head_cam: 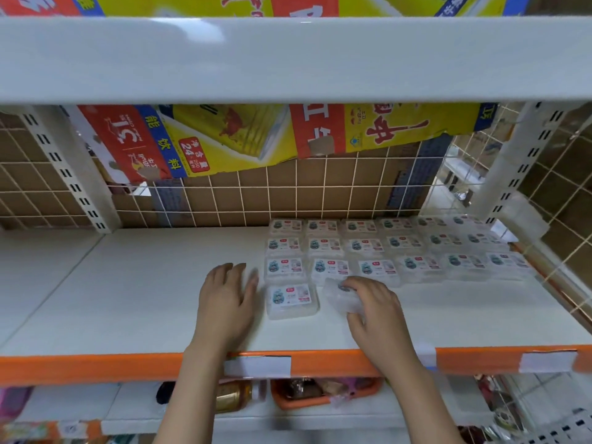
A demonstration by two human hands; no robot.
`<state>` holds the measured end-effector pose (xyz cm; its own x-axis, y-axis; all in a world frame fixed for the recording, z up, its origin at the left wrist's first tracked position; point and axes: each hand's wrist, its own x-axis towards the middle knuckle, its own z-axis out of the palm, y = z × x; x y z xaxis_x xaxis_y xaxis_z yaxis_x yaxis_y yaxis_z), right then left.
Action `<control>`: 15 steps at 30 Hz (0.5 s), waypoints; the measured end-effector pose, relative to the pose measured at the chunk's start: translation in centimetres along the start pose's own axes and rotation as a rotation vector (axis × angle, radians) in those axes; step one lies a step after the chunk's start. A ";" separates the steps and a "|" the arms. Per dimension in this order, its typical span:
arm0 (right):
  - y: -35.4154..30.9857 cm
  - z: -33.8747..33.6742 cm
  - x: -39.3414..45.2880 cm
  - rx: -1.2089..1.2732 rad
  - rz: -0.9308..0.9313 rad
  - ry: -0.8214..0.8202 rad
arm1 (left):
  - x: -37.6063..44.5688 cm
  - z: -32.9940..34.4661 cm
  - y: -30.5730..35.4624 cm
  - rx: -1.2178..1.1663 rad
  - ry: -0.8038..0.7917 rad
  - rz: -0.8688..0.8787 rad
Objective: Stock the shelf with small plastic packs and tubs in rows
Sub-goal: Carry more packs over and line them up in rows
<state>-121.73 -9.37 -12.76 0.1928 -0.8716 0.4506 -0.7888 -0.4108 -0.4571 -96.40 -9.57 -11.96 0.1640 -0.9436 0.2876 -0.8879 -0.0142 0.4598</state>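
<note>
Two hands over the shelf, one pack in grip

Three full rows of small clear packs [378,245] sit beyond my right hand [374,310], toward the back of the white shelf [134,293], six across as far as I can count; the far right ones blur. A fourth row has begun nearer me: one labelled pack [292,301] lies flat between the two hands, just beside the left hand [226,302].

Right hand: fingers curled over a clear pack [341,299], which is tilted, label side turned away under the fingertips. Its lower edge looks to be on or just above the shelf; I cannot tell which. It sits just right of the lone front-row pack, close but apart.

Left hand: fingers straight and spread, palm down, holding nothing, low over bare shelf. Whether it touches the surface I cannot tell.

Below both wrists runs the orange shelf edge [96,366] with white label strips. Under that, a lower shelf holds an amber bottle [235,395] and an orange tray [320,394].
</note>
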 end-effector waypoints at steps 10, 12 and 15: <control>0.4 1.1 0.8 -0.036 -0.048 -0.198 | -0.3 1.4 -3.0 0.195 -0.109 -0.117; 0.3 1.0 0.7 -0.014 -0.033 -0.204 | -0.3 1.5 -2.9 0.200 -0.096 -0.116; 0.2 1.0 0.7 -0.020 -0.019 -0.212 | -0.3 1.7 -3.1 0.223 -0.115 -0.130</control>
<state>-121.17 -10.32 -13.35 0.3246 -0.9014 0.2867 -0.7947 -0.4243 -0.4341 -94.39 -9.84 -14.90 0.2444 -0.9601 0.1356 -0.9374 -0.1982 0.2864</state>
